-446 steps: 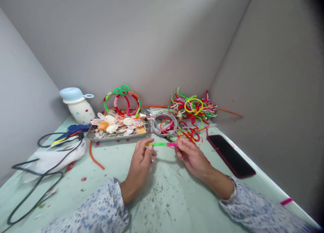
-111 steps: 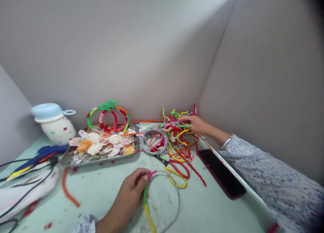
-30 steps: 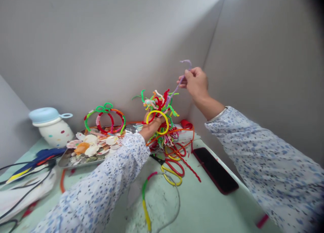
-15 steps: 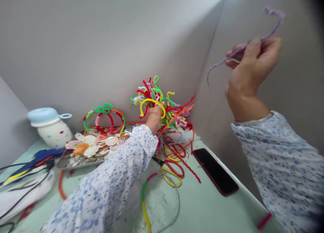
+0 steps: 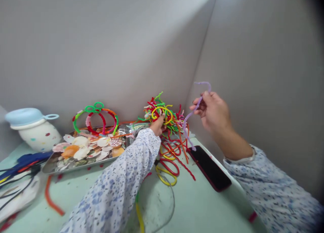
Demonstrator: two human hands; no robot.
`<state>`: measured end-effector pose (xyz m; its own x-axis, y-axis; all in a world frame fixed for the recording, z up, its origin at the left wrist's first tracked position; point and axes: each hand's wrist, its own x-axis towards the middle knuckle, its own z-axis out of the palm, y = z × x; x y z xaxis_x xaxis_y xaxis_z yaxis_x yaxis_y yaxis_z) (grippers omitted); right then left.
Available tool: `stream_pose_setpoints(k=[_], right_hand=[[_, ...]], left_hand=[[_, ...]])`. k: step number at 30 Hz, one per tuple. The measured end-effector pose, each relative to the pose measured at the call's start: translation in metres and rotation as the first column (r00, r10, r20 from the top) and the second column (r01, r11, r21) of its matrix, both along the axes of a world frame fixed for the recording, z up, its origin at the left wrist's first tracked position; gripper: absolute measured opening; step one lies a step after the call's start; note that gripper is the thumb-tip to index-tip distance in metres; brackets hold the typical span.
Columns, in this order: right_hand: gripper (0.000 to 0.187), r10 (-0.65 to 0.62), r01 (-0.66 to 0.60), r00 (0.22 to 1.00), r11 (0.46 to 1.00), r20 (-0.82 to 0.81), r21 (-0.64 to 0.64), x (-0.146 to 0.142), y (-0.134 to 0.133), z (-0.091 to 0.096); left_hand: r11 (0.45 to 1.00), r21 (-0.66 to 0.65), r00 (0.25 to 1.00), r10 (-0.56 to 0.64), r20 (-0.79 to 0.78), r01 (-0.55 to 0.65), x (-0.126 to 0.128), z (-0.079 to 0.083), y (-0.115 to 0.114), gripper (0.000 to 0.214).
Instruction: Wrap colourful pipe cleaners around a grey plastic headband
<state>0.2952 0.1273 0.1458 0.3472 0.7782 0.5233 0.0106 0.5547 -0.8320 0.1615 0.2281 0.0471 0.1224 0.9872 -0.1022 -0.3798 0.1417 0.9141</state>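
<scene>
A bent purple pipe cleaner (image 5: 196,106) is pinched between the thumb and fingers of my right hand (image 5: 215,111), held in the air above the phone's far end. My left hand (image 5: 158,124) is closed on a tangled bunch of pipe cleaners (image 5: 158,106) in red, green, yellow and pink at the back of the table. A yellow pipe cleaner (image 5: 171,116) curls in a loop over that hand. More red and orange pieces spill to the right and below the bunch.
Scissors (image 5: 172,167) with red and yellow handles lie before the bunch, beside a dark phone (image 5: 211,169). Left stand a metal tray (image 5: 76,169) of shells, two pipe-cleaner rings (image 5: 116,120) and a white jar (image 5: 40,135) with a blue lid. Grey walls close off the back and right.
My right hand has come down and left with the purple pipe cleaner. My left hand has lowered the bunch toward the table. The view has shifted a little.
</scene>
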Motion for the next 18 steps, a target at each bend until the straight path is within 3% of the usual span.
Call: stream_pose_setpoints(k=[5, 12, 15, 18], right_hand=[[0.02, 0.095, -0.13, 0.953, 0.986, -0.288, -0.106, -0.019, -0.003, -0.031], [0.015, 0.212, -0.312, 0.866, 0.937, -0.453, -0.157, -0.058, -0.019, -0.064], [0.017, 0.332, -0.464, 0.809, 0.868, -0.486, -0.179, -0.077, -0.031, -0.078], [0.018, 0.435, -0.642, 0.7, 0.732, -0.567, -0.23, -0.099, -0.048, -0.094]], left_hand=[[0.988, -0.154, 0.999, -0.003, 0.049, 0.01, -0.025, 0.006, -0.016, 0.009], [0.98, -0.169, 0.994, -0.107, 0.019, 0.109, -0.064, 0.025, -0.084, 0.011], [0.982, -0.065, 0.978, -0.184, -0.094, 0.179, -0.089, 0.028, -0.113, 0.011], [0.987, 0.079, 0.971, -0.124, -0.205, 0.143, -0.114, 0.022, -0.136, 0.031]])
